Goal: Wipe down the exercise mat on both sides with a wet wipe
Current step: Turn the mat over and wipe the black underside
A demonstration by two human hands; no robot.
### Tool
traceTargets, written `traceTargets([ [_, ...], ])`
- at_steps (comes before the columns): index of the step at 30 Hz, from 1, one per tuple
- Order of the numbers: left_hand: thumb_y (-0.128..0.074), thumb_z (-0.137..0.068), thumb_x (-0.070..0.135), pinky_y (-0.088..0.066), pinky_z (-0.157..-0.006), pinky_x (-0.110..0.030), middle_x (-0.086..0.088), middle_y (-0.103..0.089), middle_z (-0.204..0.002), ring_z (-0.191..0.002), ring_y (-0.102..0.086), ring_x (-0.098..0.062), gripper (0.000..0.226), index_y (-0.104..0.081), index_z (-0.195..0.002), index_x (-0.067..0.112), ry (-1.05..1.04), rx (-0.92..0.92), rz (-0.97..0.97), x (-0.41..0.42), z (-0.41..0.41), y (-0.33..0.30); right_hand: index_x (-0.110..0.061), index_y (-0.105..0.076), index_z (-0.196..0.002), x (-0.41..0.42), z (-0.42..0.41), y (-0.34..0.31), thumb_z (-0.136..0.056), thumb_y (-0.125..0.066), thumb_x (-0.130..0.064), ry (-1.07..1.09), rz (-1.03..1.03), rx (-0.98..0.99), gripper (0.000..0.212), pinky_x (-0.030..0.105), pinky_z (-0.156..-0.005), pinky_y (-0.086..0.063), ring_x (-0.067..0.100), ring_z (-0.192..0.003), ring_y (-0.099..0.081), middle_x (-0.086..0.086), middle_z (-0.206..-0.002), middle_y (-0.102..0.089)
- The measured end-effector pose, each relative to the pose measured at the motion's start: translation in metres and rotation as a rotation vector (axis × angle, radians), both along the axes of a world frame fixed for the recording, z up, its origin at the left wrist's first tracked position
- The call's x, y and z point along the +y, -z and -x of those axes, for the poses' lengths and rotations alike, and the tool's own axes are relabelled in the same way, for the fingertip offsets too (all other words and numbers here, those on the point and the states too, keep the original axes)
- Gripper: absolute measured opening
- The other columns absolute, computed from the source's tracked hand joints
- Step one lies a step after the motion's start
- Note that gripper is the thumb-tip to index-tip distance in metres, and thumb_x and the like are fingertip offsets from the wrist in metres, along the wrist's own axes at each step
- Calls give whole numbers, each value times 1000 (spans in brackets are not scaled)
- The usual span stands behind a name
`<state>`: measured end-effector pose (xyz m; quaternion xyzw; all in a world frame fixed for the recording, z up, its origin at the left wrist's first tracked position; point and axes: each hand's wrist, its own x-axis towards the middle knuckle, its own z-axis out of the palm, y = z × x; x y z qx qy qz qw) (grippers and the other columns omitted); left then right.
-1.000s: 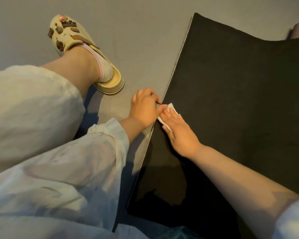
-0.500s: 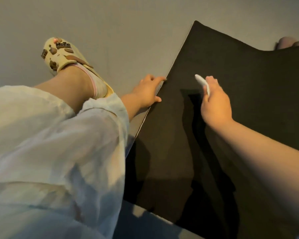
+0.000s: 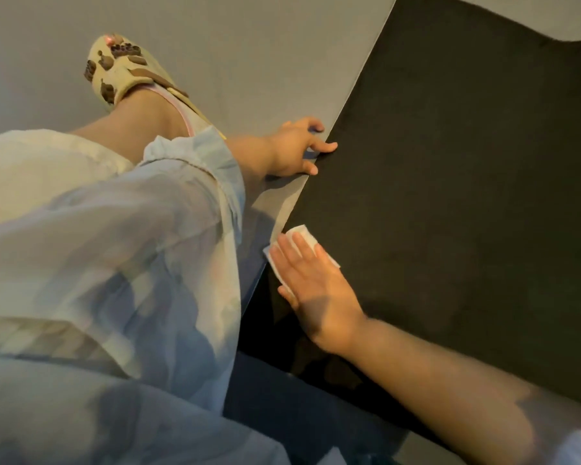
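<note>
A black exercise mat (image 3: 450, 182) lies on the grey floor and fills the right side of the head view. My right hand (image 3: 312, 283) lies flat with straight fingers on a white wet wipe (image 3: 304, 239), pressing it onto the mat at its left edge. My left hand (image 3: 296, 147) rests farther up that same edge, its fingers curled over the rim of the mat. Most of the wipe is hidden under my right palm.
My left leg in pale loose trousers (image 3: 98, 263) and a cream slipper with brown shapes (image 3: 125, 68) sit on the grey floor (image 3: 249, 45) left of the mat. The mat's near corner ends at the lower middle.
My right hand, lifted with the wipe half a second ago, has come back down and toward me onto the mat's left edge. My left hand stays on the edge.
</note>
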<state>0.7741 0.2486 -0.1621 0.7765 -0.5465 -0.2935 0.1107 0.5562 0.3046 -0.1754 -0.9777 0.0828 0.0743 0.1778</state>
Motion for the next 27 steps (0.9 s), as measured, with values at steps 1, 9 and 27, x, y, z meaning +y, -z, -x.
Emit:
traceTargets([
  [1, -60, -90, 12, -19, -111, -28, -4, -23, -150, -138, -24, -22, 52, -45, -138, 22, -7, -6, 8, 0, 1, 0, -16, -11, -149, 12, 6, -2, -99, -28, -30, -70, -22, 28, 55, 37, -111, 20, 23, -144, 10, 7, -158, -8],
  [9, -53, -95, 18, -16, -113, -33, -7, -20, -154, -139, -22, -28, 54, -34, -144, 24, 47, -141, -32, 5, 8, -8, 6, -32, -140, 47, 23, -32, -99, -36, -12, -417, -400, 127, 45, 32, -112, -19, 40, -135, -22, 24, -145, -31],
  [27, -77, -73, 33, -11, -115, -40, -8, 17, -156, -144, 10, -29, 113, 7, -149, 32, 322, -241, -415, 48, 23, -14, -6, -36, -141, -190, -28, -40, -103, -30, -22, 761, 35, -254, 42, 33, -110, -21, 26, -139, -28, 13, -148, -36],
])
